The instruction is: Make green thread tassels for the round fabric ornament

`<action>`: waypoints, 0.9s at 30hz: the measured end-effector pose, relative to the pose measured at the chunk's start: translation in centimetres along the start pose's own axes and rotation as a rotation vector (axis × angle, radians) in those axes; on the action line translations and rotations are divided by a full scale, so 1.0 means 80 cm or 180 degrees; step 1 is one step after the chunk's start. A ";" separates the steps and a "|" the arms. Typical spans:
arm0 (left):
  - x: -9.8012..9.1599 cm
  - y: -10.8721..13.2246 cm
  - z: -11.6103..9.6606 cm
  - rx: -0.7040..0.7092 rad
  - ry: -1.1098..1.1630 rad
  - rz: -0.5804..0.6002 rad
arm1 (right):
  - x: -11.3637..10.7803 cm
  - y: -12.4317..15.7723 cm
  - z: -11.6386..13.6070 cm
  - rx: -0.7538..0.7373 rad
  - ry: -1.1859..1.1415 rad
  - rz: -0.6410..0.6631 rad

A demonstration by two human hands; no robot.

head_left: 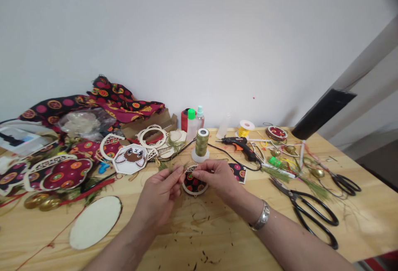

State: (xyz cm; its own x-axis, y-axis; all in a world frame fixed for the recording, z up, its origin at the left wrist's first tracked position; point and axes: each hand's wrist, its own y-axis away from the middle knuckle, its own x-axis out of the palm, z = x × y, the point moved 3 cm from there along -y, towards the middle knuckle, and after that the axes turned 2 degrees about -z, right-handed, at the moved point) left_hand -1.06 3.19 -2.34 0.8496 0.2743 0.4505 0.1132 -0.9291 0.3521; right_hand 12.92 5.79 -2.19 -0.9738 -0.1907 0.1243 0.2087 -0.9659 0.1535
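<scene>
Both my hands meet over the front middle of the table. My left hand (163, 194) is closed in a pinch, with fine olive thread (170, 165) showing at its fingertips. My right hand (219, 180) also pinches, thumb against fingers; what lies between them is too small to make out. Under and between the hands is a round ornament (195, 183), dark floral fabric in a pale wooden frame with openwork at the top. My fingers hide parts of its upper edge. Just behind it stands a spool of olive thread (202, 143).
Large black-handled scissors (306, 209) and a smaller pair (344, 183) lie at right. A glue gun (238, 143) with its cable rests behind my right hand. At left are an oval board (95, 222), a sheep-faced ornament (131, 159) and heaped floral fabric (108, 97).
</scene>
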 end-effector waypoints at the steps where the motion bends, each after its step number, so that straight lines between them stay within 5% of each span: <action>1: 0.000 0.000 0.000 -0.0004 -0.0008 -0.0003 | -0.001 0.000 0.001 -0.0078 0.0058 -0.0017; 7: 0.000 -0.001 0.000 -0.0021 -0.0082 -0.0047 | -0.003 0.013 0.024 -0.1419 0.1222 -0.0081; 12: -0.006 -0.003 0.007 -0.0057 -0.0143 -0.0028 | 0.015 0.042 0.050 -0.2023 0.1845 0.1354; 14: -0.007 -0.003 0.010 -0.0105 -0.0209 0.0045 | 0.019 0.046 0.052 -0.2047 0.1889 0.1601; 20: 0.000 0.003 0.010 -0.0193 -0.0346 0.0201 | 0.005 0.025 0.036 -0.2004 0.2138 0.0092; 27: 0.003 0.004 0.007 -0.0253 -0.0426 0.0326 | 0.000 0.022 0.036 -0.1969 0.2186 -0.0181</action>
State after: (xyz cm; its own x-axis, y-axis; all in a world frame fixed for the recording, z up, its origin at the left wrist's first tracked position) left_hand -0.53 2.81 -2.58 0.9162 0.1389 0.3760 -0.0139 -0.9264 0.3762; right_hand 13.56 4.61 0.86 -0.8624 -0.0114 -0.5061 0.2659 -0.8609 -0.4337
